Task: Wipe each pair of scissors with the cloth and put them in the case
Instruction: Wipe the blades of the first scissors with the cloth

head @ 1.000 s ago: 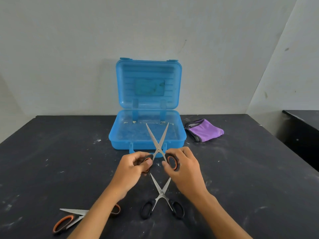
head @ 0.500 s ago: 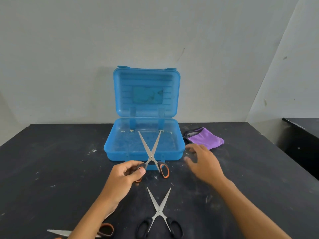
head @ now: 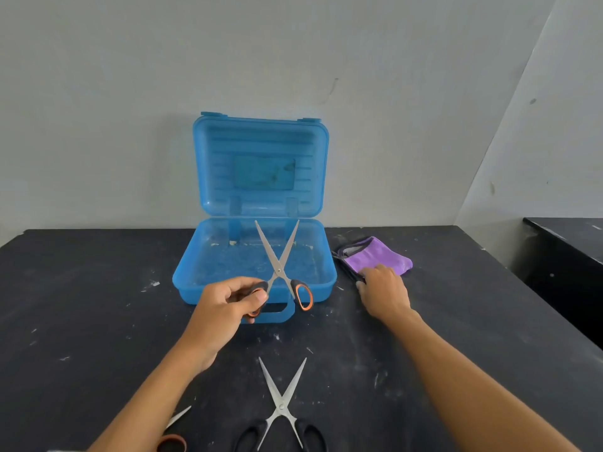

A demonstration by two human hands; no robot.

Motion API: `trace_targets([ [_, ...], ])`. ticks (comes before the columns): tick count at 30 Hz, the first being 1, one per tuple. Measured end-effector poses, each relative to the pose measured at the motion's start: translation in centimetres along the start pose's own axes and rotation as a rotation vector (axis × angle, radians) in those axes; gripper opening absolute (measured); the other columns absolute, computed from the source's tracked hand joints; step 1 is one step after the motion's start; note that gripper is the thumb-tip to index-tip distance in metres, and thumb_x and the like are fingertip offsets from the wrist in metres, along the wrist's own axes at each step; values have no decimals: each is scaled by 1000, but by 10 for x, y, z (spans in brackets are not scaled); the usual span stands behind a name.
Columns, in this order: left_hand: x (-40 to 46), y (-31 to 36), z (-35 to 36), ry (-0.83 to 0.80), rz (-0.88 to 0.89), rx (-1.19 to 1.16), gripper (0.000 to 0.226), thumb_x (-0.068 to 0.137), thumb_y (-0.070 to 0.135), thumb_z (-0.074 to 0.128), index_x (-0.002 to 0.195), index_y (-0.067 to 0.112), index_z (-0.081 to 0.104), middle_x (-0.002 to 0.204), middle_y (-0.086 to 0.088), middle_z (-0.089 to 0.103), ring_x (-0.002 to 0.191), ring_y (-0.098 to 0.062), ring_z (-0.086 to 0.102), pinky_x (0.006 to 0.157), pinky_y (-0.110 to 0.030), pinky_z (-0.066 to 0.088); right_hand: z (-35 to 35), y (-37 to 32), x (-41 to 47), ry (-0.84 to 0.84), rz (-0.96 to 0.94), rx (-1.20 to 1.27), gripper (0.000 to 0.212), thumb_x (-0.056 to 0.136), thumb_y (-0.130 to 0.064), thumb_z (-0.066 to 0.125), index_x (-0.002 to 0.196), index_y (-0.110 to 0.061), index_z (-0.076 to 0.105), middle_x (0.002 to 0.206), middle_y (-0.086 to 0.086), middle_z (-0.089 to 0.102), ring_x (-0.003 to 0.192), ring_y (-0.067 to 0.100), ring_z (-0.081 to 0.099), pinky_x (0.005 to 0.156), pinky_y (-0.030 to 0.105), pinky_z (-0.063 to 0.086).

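**One Hand Holds Scissors, One Hand on the Cloth**

The left hand (head: 228, 305) grips one handle of the orange scissors (head: 283, 272). It holds them up in front of the blue case (head: 182, 282), with the blades spread wide and pointing up. The right hand (head: 383, 293) is far from the left one. Its fingers rest on the near edge of the purple cloth (head: 381, 256); I cannot tell if they pinch it. The cloth lies on the black table (head: 81, 305), just right of the case. The case lid stands open. Black scissors (head: 282, 415) lie open on the table near the person. Another orange pair (head: 173, 435) peeks out beside the left arm.
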State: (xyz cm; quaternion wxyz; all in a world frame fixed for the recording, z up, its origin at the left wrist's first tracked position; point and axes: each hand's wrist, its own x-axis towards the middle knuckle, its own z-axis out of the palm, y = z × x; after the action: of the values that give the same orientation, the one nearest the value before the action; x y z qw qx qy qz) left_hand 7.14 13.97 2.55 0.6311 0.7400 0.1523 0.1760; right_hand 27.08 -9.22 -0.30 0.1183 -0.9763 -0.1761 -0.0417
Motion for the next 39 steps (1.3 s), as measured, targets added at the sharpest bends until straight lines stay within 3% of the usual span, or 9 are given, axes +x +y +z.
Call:
trace_targets([
  [8, -14, 2, -1, -12, -6, 18, 15, 92, 18, 71, 99, 29, 76, 90, 9, 76, 87, -6, 70, 64, -19, 57, -17, 2, -35, -66, -5, -13, 19, 96, -22, 61, 103, -9, 73, 98, 8, 73, 88, 28, 68, 81, 36, 58],
  [13, -36, 6, -2, -21, -7, -1, 15, 90, 15, 73, 97, 28, 77, 89, 3, 77, 80, -11, 71, 64, -21, 56, -28, 2, -73, -133, -15, -182, 43, 101, -52, 54, 73, -19, 55, 68, -3, 59, 64, 18, 57, 67, 30, 46],
  [18, -63, 10, -6, -65, 20, 3, 14, 91, 12, 71, 95, 24, 79, 82, -1, 75, 73, -9, 68, 65, -24, 56, -33, 0, -105, -158, -5, -185, 29, 101, -51, 49, 102, -25, 62, 87, -3, 64, 79, 21, 62, 65, 32, 45],
  [20, -75, 14, -10, -73, 26, -14, 17, 92, 10, 69, 94, 23, 79, 78, 0, 73, 71, -7, 66, 66, -25, 56, -35, 0, -114, -227, 10, -138, 28, 102, -47, 46, 111, -28, 65, 104, -2, 71, 92, 23, 64, 76, 36, 51],
  [22, -85, 18, -13, -76, 32, -29, 18, 92, 9, 68, 93, 23, 80, 77, 1, 72, 70, -6, 64, 66, -25, 56, -38, -2, -123, -270, 49, 24, 24, 102, -43, 48, 106, -29, 67, 113, -3, 73, 102, 23, 66, 90, 38, 54],
  [25, -97, 22, -17, -71, 44, -32, 17, 93, 9, 69, 97, 22, 79, 78, 2, 72, 72, -5, 64, 65, -22, 55, -39, -3, -137, -215, 209, 485, 16, 98, -35, 62, 87, -28, 71, 90, -5, 71, 84, 15, 63, 74, 29, 51],
  [28, -106, 24, -19, -56, 47, -21, 17, 93, 10, 69, 102, 22, 77, 83, 0, 74, 75, -7, 66, 66, -21, 54, -43, -5, -150, -241, 362, 926, 13, 100, -28, 67, 96, -18, 74, 97, 3, 71, 87, 19, 65, 71, 29, 51],
  [33, -113, 29, -16, -50, 57, -11, 17, 93, 9, 68, 104, 20, 76, 89, -5, 74, 79, -11, 66, 66, -21, 55, -54, -8, -159, -182, 438, 1182, 11, 103, -8, 55, 102, -4, 66, 110, 21, 76, 92, 31, 73, 83, 40, 63],
  [39, -109, 43, -13, -46, 84, -12, 16, 92, 12, 69, 104, 22, 76, 95, -1, 76, 88, -12, 69, 66, -17, 54, -86, -19, -158, -92, 493, 1525, 22, 97, 7, 58, 118, 3, 63, 110, 19, 72, 89, 27, 73, 71, 33, 60],
])
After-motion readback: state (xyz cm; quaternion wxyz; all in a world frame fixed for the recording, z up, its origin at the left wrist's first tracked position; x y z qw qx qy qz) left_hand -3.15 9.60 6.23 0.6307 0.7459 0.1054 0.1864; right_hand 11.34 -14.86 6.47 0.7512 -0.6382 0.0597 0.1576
